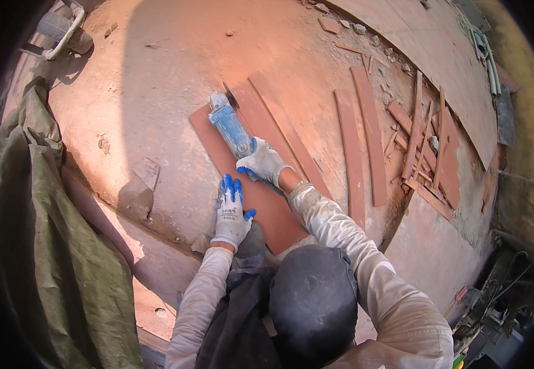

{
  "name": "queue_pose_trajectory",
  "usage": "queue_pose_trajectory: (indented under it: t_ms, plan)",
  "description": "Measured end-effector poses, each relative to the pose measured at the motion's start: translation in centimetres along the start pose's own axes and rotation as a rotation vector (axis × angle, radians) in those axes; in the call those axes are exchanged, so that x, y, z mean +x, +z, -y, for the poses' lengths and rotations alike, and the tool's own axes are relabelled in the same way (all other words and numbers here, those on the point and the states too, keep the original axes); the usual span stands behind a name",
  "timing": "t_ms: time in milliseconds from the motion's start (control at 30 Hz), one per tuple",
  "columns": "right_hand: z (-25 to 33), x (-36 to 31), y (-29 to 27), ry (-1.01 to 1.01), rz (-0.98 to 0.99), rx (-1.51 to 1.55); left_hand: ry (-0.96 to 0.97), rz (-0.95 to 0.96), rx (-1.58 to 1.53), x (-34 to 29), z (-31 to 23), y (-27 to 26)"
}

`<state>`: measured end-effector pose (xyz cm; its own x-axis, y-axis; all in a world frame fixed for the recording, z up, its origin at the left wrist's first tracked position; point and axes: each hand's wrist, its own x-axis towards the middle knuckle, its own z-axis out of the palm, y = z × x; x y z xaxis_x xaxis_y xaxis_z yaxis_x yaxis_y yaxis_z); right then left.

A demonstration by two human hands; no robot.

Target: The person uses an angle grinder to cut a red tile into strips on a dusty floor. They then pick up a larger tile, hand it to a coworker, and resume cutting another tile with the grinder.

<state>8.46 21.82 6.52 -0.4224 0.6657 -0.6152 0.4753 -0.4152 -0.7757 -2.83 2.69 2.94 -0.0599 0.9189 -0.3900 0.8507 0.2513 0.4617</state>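
My right hand [264,162], in a white glove with blue fingertips, is closed around the rear body of a blue angle grinder [230,128]. The grinder's dark disc [231,97] stands on edge at the far end of a reddish-brown tile [270,216]. Whether the disc is turning or biting into the tile, I cannot tell. My left hand [232,215], gloved alike, lies with outstretched fingers along the tile's left edge. A narrow cut strip [291,136] lies just right of the tile. A cord trails from the grinder beneath my right forearm.
Two long tile strips [370,135] lie to the right, beside a heap of broken strips [430,147]. Rubble [359,28] is scattered at the far right. A green tarp [52,240] hangs along the left, and a metal-framed object [64,31] stands far left. Reddish dust covers the ground.
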Motion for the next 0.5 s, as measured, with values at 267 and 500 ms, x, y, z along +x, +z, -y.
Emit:
queue_pose_trajectory:
  t_ms: [267, 500]
  plan:
    - [-1.9, -2.0, 0.1, 0.020, -0.018, -0.012, -0.005, -0.007, -0.017, 0.0, 0.2, 0.4]
    - [-2.7, -3.4, -0.1, -0.026, -0.055, -0.056, 0.002, -0.005, -0.007, 0.1, 0.3, 0.5]
